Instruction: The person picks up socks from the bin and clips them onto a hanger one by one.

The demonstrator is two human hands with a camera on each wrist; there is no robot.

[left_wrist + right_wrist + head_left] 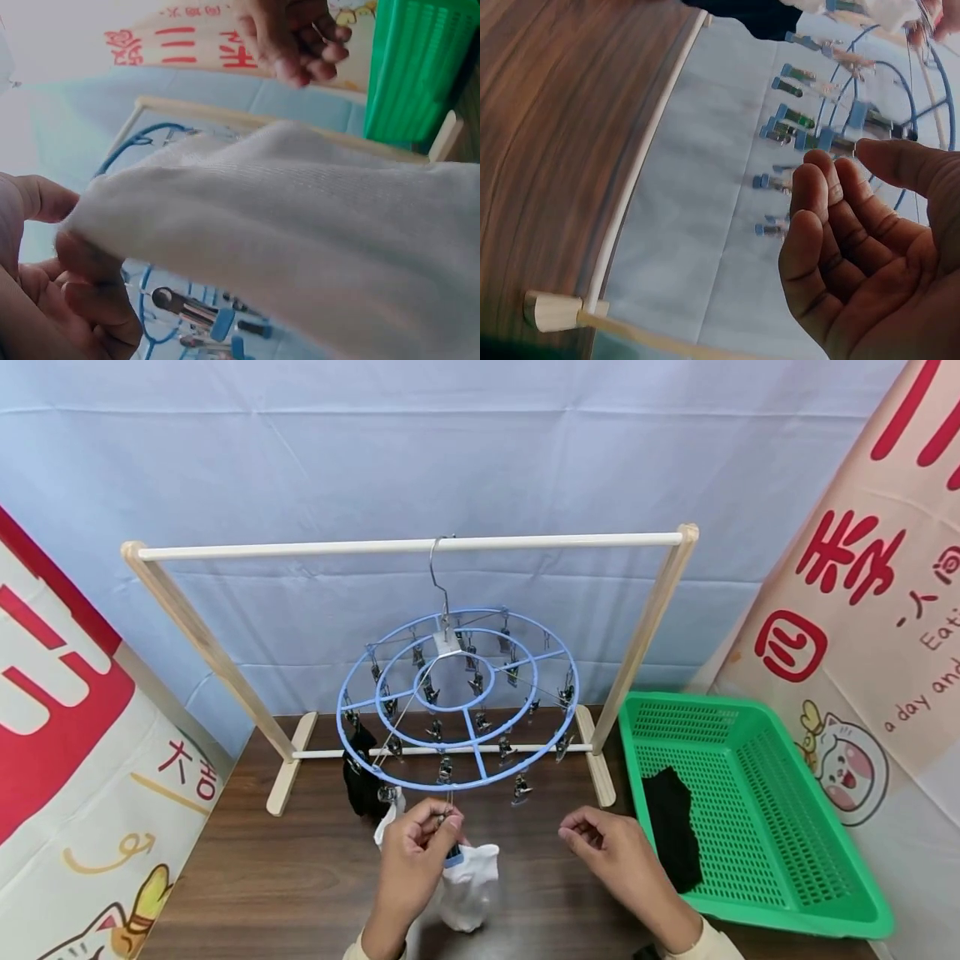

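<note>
My left hand [420, 843] pinches the top edge of a white sock [471, 885] below the front rim of a round blue clip hanger [480, 760]. A clip with a blue tip [453, 857] shows at that sock's top, partly hidden by the fingers. In the left wrist view the white sock [270, 217] stretches sideways from thumb and fingertips. My right hand [618, 852] hovers over the table between hanger and basket, fingers loosely curled, holding nothing. A black sock [363, 777] and another white sock [390, 817] hang at the hanger's left side.
The hanger hooks onto the white rail [300, 549] of a wooden stand on the brown table [262, 877]. Several metal clips dangle from its rings. To the right sits a green basket [750, 810] with a black sock [672, 831] inside.
</note>
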